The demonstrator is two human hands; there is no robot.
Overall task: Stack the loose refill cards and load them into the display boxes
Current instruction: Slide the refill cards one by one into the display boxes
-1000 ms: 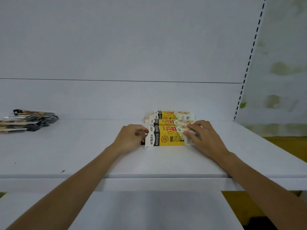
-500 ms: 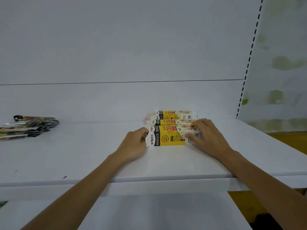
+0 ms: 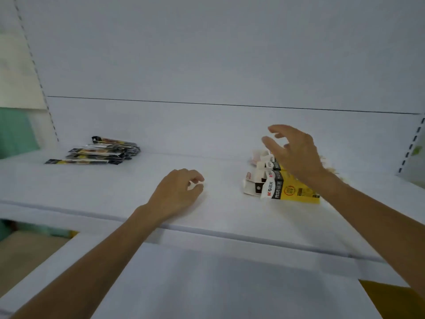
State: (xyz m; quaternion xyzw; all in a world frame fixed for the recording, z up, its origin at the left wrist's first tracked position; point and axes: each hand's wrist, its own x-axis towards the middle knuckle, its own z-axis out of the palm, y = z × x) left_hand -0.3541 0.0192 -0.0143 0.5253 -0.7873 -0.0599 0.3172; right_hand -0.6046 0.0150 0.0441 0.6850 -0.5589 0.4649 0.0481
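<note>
Three yellow, black and white display boxes (image 3: 284, 188) lie in a row on the white shelf (image 3: 218, 217), with their flaps open at the left end. My right hand (image 3: 292, 150) hovers above them, fingers spread and empty. My left hand (image 3: 178, 192) rests on the shelf to the left of the boxes, fingers loosely curled, holding nothing. A pile of dark loose refill cards (image 3: 99, 151) lies at the far left of the shelf, well away from both hands.
The white back panel (image 3: 207, 65) rises behind the shelf. Perforated uprights (image 3: 411, 146) stand at both sides. A lower white shelf (image 3: 207, 284) juts out below the front edge.
Both hands have let go of the front box. My left hand moved left onto the bare shelf and my right hand lifted above the boxes. The view swung left.
</note>
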